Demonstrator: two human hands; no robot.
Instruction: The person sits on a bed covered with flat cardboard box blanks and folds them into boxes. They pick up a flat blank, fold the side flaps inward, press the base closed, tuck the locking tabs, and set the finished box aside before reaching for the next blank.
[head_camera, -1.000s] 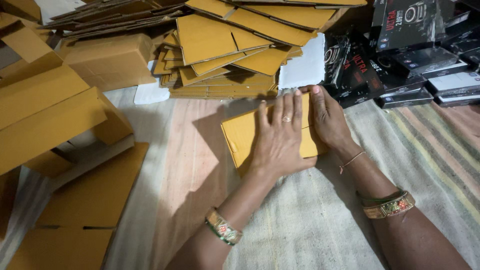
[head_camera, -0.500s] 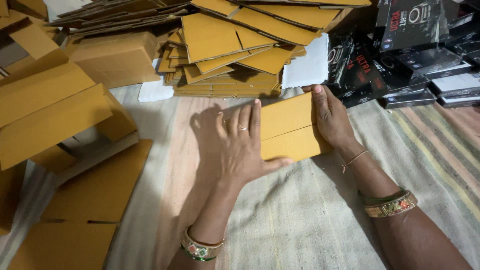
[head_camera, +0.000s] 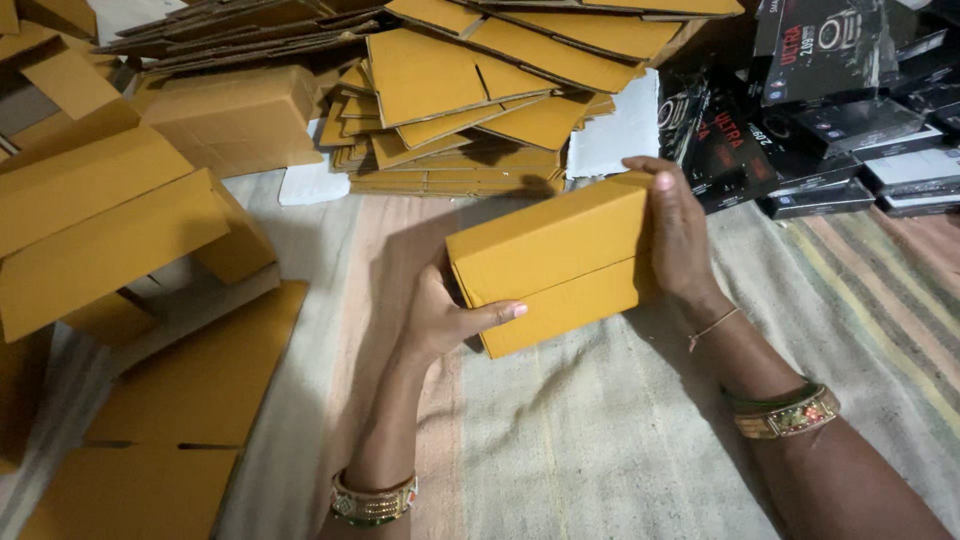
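left hand (head_camera: 440, 320) and right hand (head_camera: 675, 235) clasp the yellow cardboard box (head_camera: 550, 260) by its ends above the striped mat (head_camera: 600, 440). it looks light, stiff, crushable; the ends seem safest.

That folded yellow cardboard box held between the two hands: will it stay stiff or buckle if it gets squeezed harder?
The yellow cardboard box probably holds shape under light pressure: its faces look flat with the left hand and right hand at its ends. It likely weighs little, being held up mostly by fingertips. The seam across its front might spring open if squeezed harder.
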